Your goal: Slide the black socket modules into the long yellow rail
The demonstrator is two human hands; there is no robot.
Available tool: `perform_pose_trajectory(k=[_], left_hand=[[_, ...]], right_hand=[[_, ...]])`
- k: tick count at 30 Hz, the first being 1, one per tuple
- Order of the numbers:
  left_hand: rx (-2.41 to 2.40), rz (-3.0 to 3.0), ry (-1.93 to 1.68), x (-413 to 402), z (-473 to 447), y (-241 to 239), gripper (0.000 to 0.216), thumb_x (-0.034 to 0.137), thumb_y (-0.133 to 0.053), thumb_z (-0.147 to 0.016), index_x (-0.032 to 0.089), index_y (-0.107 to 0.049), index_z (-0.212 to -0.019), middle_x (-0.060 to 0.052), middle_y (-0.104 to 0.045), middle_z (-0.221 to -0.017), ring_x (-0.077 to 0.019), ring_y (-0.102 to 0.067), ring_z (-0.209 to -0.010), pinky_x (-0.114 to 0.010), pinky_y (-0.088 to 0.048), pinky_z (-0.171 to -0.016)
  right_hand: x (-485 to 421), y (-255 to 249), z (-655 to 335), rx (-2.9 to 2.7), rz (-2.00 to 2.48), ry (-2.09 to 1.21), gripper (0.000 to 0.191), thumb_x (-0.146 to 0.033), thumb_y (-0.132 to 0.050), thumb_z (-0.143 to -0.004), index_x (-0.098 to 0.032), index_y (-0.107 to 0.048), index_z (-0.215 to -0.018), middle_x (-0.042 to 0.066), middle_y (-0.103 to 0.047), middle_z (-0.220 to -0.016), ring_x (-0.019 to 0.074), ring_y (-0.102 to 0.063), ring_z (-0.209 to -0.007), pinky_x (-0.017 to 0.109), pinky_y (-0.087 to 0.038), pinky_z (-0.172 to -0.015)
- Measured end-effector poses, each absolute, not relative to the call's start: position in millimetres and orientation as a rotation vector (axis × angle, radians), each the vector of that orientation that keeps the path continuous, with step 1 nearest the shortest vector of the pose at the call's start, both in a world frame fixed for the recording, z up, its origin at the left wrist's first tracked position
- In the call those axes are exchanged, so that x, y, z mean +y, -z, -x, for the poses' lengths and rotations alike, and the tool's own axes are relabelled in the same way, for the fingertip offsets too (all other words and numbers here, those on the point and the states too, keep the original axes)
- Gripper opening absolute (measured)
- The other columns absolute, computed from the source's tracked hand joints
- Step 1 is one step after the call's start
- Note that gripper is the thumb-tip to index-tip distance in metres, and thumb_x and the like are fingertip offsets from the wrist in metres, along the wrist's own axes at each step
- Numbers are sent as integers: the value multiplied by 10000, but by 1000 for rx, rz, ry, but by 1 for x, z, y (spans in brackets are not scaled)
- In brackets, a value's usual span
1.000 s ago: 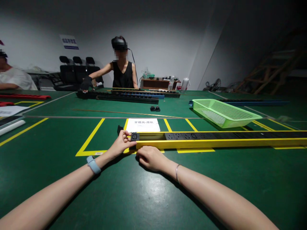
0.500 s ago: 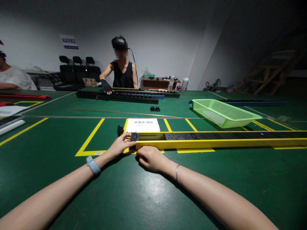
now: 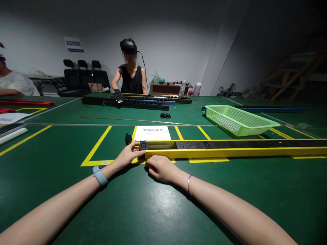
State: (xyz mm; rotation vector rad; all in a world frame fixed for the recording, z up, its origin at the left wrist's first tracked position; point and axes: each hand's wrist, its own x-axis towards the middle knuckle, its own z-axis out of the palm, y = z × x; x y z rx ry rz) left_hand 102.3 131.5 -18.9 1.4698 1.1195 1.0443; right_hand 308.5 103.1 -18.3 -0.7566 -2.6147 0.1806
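Note:
A long yellow rail (image 3: 230, 151) lies across the table, its channel holding several black socket modules (image 3: 199, 145) with a gap towards the left end. At that end my left hand (image 3: 127, 156) pinches a single black socket module (image 3: 143, 145) between thumb and fingers, at the channel's mouth. Curled up, my right hand (image 3: 160, 168) rests against the rail's near side just right of the end. Its fingertips are hidden, so whatever they hold cannot be seen. A small black part (image 3: 128, 138) stands behind my left fingers.
Behind the rail lie a white label sheet (image 3: 153, 133), a thin rod (image 3: 133, 120) and two small black parts (image 3: 165, 115). A green basket (image 3: 242, 119) is at right. Across the table, a person with a gloved hand (image 3: 119, 96) works over black rails (image 3: 138, 104).
My hands, the socket module and the yellow rail look almost unchanged. Across the table, the co-worker's gloved hand has shifted slightly to the right.

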Motion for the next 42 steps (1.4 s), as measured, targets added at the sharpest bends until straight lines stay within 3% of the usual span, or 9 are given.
perform_pose_trajectory(k=[42], left_hand=[[976, -1606, -965, 135, -100, 18, 427, 376, -668, -762, 157, -571, -1116, -93, -637, -1182, -238, -595, -1107, -428, -408, -1042]], right_hand=[[103, 18, -308, -2624, 754, -150, 61, -163, -529, -822, -186, -569, -862, 28, -627, -827, 145, -545, -745, 239, -401, -707]])
